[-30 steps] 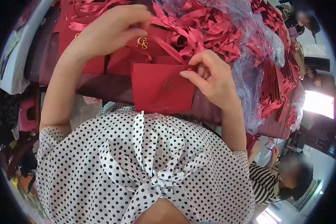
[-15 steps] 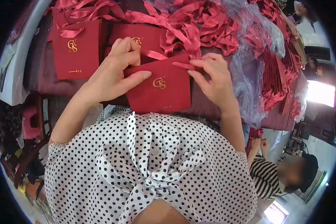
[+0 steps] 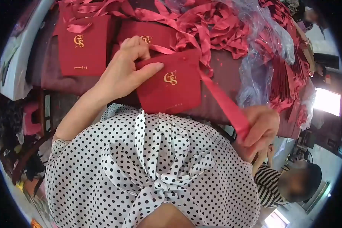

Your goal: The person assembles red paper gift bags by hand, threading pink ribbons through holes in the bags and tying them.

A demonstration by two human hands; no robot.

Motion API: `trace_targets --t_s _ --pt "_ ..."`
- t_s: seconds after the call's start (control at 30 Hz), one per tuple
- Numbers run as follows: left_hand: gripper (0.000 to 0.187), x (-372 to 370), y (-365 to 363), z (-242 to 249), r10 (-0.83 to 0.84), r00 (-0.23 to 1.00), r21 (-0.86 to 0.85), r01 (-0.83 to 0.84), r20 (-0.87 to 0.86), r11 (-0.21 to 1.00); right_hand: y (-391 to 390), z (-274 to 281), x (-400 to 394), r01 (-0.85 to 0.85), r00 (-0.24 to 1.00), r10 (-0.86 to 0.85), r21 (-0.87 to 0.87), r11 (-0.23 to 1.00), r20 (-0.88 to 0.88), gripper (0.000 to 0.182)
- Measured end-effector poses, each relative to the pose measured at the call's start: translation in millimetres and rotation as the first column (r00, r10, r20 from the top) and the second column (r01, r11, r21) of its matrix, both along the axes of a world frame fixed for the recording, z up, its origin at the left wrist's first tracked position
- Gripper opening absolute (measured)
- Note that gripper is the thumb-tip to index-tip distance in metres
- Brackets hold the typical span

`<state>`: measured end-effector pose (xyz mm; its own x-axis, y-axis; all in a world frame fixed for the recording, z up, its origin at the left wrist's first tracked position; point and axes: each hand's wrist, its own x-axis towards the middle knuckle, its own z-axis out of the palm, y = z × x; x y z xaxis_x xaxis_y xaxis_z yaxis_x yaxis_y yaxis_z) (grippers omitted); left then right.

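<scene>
My left hand [image 3: 131,70] is closed on the upper left of a dark red paper gift bag [image 3: 171,91] with gold lettering, its thumb lying across the front. A red satin ribbon [image 3: 224,102] runs taut from the bag's right side down to my right hand [image 3: 260,127], which is closed round its end and slightly blurred. A small knot or ribbon bit shows at the hole near the bag's top edge. My left fingertips are partly hidden behind the bag.
Two more red bags stand behind, one at the left [image 3: 83,47] and one in the middle [image 3: 127,32]. Loose red ribbons [image 3: 224,32] heap at the back. Clear plastic wrap [image 3: 256,72] and stacked red bags [image 3: 283,72] lie right. A person in a striped top [image 3: 269,182] sits at lower right.
My right hand has moved from the bag's top right corner down and to the right, drawing the ribbon out long. My left hand still holds the bag.
</scene>
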<state>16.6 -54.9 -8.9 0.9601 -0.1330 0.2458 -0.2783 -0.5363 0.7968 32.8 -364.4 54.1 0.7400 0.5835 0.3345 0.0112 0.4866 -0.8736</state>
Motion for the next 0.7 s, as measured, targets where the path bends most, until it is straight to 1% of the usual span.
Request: trace_targets --t_s 0.03,0.07,0.1,0.13,0.17,0.2,0.23,0.27,0.3,0.37,0.4,0.47,0.5,0.53,0.57,0.6,0.63,0.7 --pt "0.031 0 -1 -1 0.007 1.0 0.005 -0.007 -0.003 1.0 -6 1 15 -0.218 0.97 0.224 -0.063 0.974 0.1 0.029" --pt "0.031 0 -2 -1 -0.004 1.0 -0.031 0.003 -0.026 1.0 -6 2 26 -0.418 0.879 0.439 -0.144 0.897 0.184 0.032" --pt "0.031 -1 -1 -1 -0.014 0.999 -0.067 0.011 -0.047 0.998 4 1 25 -0.474 0.863 0.484 -0.104 0.875 0.144 0.041" --pt "0.028 -1 2 -3 -0.072 0.996 -0.082 0.067 -0.048 0.994 9 3 13 -0.311 0.926 0.345 -0.207 0.927 0.154 0.04" --pt "0.028 -1 5 0 -0.058 0.997 -0.077 0.054 -0.054 0.996 11 4 3 -0.14 0.963 0.201 -0.304 0.942 0.179 0.039" --pt "0.026 -1 9 4 -0.175 0.976 -0.178 0.151 -0.128 0.972 16 11 10 -0.084 0.929 0.248 -0.494 0.865 0.276 0.036" --pt "0.024 -1 13 8 -0.294 0.937 -0.286 0.235 -0.188 0.929 28 11 6 0.069 0.949 0.1 -0.508 0.859 0.299 0.032" --pt "0.024 -1 19 8 -0.363 0.909 -0.346 0.28 -0.205 0.896 41 8 2 0.221 0.945 -0.049 -0.518 0.826 0.325 0.029" --pt "0.024 -1 23 9 -0.352 0.912 -0.343 0.268 -0.212 0.9 45 0 4 0.341 0.901 -0.113 -0.522 0.782 0.419 0.025" --pt "0.027 1 29 10 -0.47 0.831 -0.498 0.285 -0.296 0.819 58 -6 6 0.581 0.715 -0.097 -0.51 0.635 0.693 0.02" --pt "0.027 2 30 8 -0.467 0.829 -0.469 0.294 -0.309 0.833 69 -1 4 0.677 0.626 -0.066 -0.499 0.54 0.777 0.016" --pt "0.027 4 28 6 -0.46 0.824 -0.465 0.282 -0.331 0.839 83 0 3 0.656 0.594 0.001 -0.485 0.578 0.805 0.014" --pt "0.026 5 27 5 -0.461 0.815 -0.459 0.279 -0.351 0.843 89 0 3 0.63 0.582 0.021 -0.467 0.621 0.813 0.015" --pt "0.026 5 26 2 -0.459 0.816 -0.461 0.276 -0.352 0.844 94 -6 3 0.554 0.652 0.03 -0.502 0.664 0.758 0.014" --pt "0.025 6 25 -2 -0.47 0.811 -0.509 0.258 -0.349 0.821 96 -12 3 0.474 0.715 0.042 -0.529 0.703 0.697 0.014" --pt "0.024 6 23 -4 -0.482 0.806 -0.557 0.239 -0.344 0.796 96 -12 1 0.345 0.85 0.085 -0.671 0.656 0.52 0.011" --pt "0.024 5 22 -4 -0.482 0.806 -0.56 0.237 -0.343 0.794 97 -15 2 0.343 0.851 0.089 -0.674 0.654 0.518 0.011" --pt "0.02 3 21 -4 -0.53 0.742 -0.693 0.123 -0.411 0.71 103 -23 6 0.272 0.94 -0.017 -0.717 0.642 0.342 0.009"
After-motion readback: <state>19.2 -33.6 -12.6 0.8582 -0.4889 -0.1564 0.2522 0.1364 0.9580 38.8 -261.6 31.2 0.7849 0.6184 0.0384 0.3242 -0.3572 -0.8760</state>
